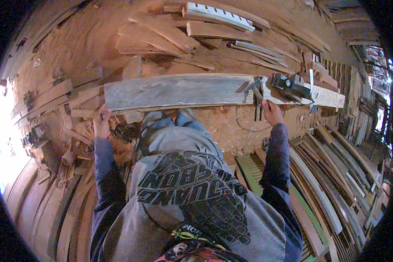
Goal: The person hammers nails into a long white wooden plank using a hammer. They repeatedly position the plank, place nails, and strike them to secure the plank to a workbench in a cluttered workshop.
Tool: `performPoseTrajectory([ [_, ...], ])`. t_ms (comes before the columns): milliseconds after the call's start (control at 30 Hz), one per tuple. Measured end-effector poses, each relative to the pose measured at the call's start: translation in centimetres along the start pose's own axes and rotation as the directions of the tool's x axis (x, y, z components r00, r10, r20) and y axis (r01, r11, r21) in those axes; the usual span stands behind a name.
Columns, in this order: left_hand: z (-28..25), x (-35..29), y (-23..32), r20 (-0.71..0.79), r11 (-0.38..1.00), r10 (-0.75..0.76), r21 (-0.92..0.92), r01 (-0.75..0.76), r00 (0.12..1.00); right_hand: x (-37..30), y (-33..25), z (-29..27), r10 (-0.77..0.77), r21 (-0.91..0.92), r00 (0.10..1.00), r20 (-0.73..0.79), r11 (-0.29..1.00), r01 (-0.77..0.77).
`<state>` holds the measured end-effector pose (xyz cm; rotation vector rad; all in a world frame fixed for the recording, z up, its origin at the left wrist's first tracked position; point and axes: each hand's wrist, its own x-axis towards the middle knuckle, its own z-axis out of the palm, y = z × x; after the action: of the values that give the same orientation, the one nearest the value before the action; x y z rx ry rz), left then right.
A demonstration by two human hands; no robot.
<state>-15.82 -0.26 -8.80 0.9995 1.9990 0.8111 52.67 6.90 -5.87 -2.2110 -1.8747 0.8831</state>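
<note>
Two hands engaged. Left hand [101,124] grips the left end of a long grey plank [174,91], fingers curled over its near edge. Right hand [271,111] is closed on a hammer [256,92] at the plank's right end. Plank lies across stacked timber [214,32] on sawdust-covered floor [231,126].

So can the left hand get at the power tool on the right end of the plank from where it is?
Probably not. The left hand grips the far left end of the long grey plank, while the power tool sits at the opposite end, beyond the right hand holding the hammer.
</note>
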Motion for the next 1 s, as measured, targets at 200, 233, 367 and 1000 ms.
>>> performPoseTrajectory([
  [200,1.3,0.1,-1.5,-0.050,0.999,0.042,0.004,-0.042,0.998,4.3,-9.2,3.4,-0.142,-0.061,0.964,0.223,0.985,0.159],
  [233,1.5,0.1,-1.7,-0.036,1.000,-0.023,-0.008,0.022,0.999,4.8,-11.3,3.9,-0.168,-0.083,0.951,0.258,0.977,0.195],
  [367,0.9,0.1,-2.2,-0.012,0.999,-0.031,0.015,0.031,0.999,6.0,-21.8,7.7,-0.268,-0.063,0.899,0.346,0.949,0.307],
  [1000,2.0,4.8,-5.3,0.004,0.982,-0.113,-0.151,0.112,0.994,-0.5,-33.0,13.4,-0.372,0.106,0.766,0.524,0.921,0.375],
])
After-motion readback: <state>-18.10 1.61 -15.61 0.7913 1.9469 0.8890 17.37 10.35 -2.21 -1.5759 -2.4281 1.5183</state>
